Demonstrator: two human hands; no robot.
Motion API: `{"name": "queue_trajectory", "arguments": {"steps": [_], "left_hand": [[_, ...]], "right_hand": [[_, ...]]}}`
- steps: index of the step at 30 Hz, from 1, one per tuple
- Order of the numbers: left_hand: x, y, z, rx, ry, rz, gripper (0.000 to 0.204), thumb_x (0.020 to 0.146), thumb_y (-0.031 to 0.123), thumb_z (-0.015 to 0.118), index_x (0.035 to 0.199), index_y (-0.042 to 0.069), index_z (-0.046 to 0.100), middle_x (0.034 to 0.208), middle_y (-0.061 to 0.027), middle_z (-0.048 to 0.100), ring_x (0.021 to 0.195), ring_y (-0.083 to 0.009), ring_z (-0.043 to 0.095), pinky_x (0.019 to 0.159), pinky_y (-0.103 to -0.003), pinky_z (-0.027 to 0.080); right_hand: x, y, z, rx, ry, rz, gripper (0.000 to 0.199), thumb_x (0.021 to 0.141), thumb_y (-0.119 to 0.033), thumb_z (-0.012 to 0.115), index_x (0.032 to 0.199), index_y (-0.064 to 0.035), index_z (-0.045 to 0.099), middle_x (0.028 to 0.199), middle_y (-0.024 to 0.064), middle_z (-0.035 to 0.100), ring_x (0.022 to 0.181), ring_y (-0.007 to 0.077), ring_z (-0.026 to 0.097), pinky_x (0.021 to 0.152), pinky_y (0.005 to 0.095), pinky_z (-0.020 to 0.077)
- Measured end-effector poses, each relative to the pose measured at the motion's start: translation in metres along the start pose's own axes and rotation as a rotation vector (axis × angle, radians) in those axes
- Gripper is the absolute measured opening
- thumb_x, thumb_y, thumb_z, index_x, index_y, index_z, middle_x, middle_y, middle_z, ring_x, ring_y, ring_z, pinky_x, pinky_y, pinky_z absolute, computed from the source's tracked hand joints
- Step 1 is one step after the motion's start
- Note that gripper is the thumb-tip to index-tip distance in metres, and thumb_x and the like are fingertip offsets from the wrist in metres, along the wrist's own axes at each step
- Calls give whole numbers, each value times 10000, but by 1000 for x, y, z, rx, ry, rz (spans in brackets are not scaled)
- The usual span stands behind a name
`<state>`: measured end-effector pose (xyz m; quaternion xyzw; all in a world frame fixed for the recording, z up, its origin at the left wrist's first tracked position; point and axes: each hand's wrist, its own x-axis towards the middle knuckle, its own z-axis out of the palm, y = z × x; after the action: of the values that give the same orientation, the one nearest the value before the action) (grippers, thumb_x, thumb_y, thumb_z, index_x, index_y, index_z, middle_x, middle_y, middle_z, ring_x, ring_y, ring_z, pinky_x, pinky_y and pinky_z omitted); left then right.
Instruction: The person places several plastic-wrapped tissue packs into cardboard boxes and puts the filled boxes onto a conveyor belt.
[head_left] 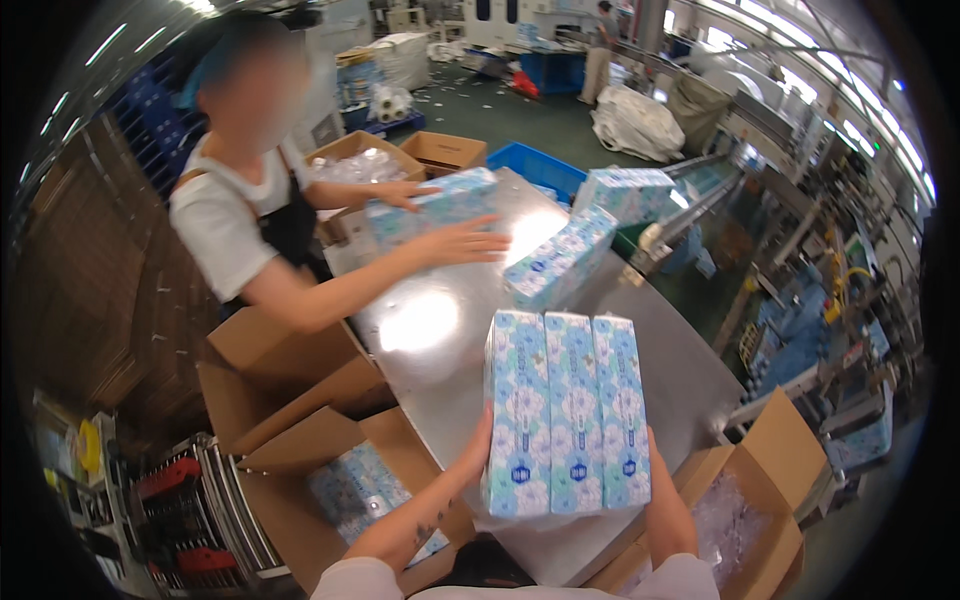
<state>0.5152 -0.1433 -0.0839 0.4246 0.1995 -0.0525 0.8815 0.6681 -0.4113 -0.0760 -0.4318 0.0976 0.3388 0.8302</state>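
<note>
Three blue floral tissue packs (572, 415) stand side by side as one block over the near end of the metal table. My left hand (482, 442) presses their left side and my right hand (656, 458) their right side, squeezing the block between them. The packs hide most of my fingers. Just beyond the block, another tissue pack (562, 258) lies at a slant on the metal table (425, 330). Further back, more packs (628, 196) sit at the end of the conveyor.
Across the table at left, a co-worker (245, 190) has both hands at a tissue pack (440, 205). An open carton (290, 470) with packs stands at my left, another carton (780, 450) with clear plastic at my right. A conveyor (700, 190) runs in from the right, near a blue bin (540, 165).
</note>
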Motion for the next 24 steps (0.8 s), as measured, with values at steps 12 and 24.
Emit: {"name": "queue_trajectory", "arguments": {"steps": [12, 24], "left_hand": [[-274, 37, -94, 978, 297, 544, 674, 909, 486, 307, 1381, 26, 164, 1432, -153, 161, 1314, -298, 173, 1060, -390, 172], [-411, 1, -140, 202, 954, 753, 593, 904, 348, 328, 1381, 31, 175, 1411, -122, 257, 1286, -265, 270, 1055, -388, 198]], "right_hand": [[2, 134, 161, -103, -397, 300, 475, 896, -322, 505, 1252, -14, 443, 1165, 63, 533, 1007, 208, 530, 820, 336, 450], [-69, 290, 221, -369, -533, 427, 374, 937, -212, 433, 1241, 3, 454, 1183, 61, 516, 1042, 166, 495, 893, 304, 392]]}}
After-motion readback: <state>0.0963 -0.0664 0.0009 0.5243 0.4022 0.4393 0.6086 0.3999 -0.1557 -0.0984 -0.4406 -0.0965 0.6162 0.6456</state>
